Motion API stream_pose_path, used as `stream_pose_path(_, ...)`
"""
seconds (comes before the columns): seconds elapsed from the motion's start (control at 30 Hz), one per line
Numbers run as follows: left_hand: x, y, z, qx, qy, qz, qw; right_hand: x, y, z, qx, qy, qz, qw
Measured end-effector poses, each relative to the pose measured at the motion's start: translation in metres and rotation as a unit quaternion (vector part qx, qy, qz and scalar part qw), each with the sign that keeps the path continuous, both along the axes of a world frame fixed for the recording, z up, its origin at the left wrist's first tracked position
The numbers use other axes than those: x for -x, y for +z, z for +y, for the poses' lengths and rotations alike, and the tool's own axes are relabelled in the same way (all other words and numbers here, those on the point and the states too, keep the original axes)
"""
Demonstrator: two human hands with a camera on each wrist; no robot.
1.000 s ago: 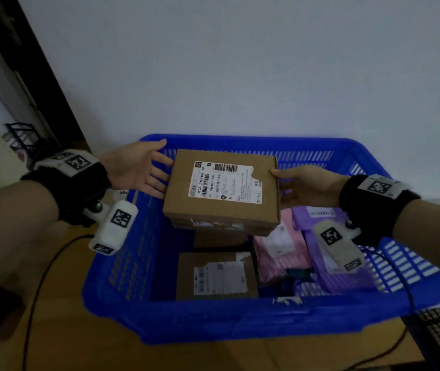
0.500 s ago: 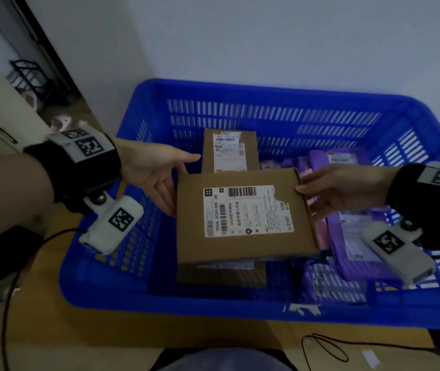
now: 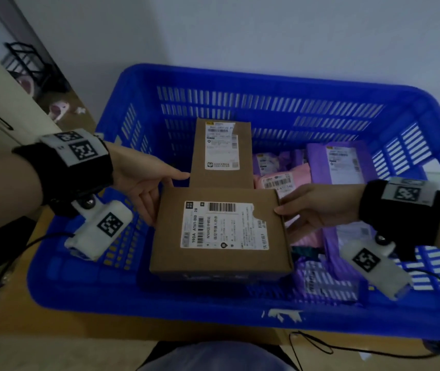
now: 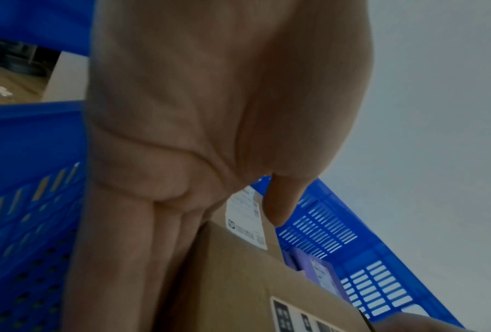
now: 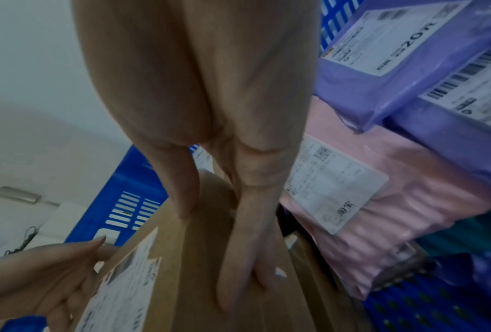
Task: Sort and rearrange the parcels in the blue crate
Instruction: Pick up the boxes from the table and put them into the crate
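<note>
While the head view takes in the whole blue crate [image 3: 138, 287] on the floor by a pale wall, the wrist views show only slices of its slotted sides [image 4: 25, 202]. One large cardboard box [image 3: 221, 231] sits low in the near left part of the crate, label up, between the two hands. A second, narrower cardboard box [image 3: 220, 152] lies just behind it, toward the far wall, touching or nearly touching its back edge. That makes two brown boxes in plain sight; whether another lies under the large one cannot be told.

To the right lie soft mailers: at least two purple bags [image 3: 344, 162], with a third purple one at the near wall, and one pink bag [image 3: 283, 180]. The right wrist view alone shows the pink bag's ribbed plastic [image 5: 409, 202] and its white label close up, and a teal patch beneath it.

The left hand [image 3: 144, 188] is at the box's left side, fingers straight down along it and thumb stretched over the back corner; the left wrist view confirms the straight fingers [image 4: 119, 258] flat against the cardboard. The right hand [image 3: 318, 207] holds the right side, thumb on the top edge, fingers [image 5: 247, 258] extended down the side wall, pressing rather than curling.
</note>
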State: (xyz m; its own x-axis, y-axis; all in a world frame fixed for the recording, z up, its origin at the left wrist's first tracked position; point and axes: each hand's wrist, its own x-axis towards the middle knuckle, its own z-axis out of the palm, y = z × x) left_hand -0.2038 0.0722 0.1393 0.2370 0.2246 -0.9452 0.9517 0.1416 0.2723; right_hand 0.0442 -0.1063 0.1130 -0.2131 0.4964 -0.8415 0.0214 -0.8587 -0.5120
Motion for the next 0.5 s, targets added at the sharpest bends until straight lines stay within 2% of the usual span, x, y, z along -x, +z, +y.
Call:
stream_pose_path(0.3, -0.013, -0.026, -0.004, -0.027, 0.065, 0.007, 0.998, 0.007, -0.038, 0.01, 0.012, -0.051, 0.009, 0.999)
stream_pose_path(0.5, -0.009, -0.039, -0.007, -0.028, 0.052, 0.015, 0.998, 0.013, -0.046, 0.01, 0.002, -0.038, -0.002, 0.999)
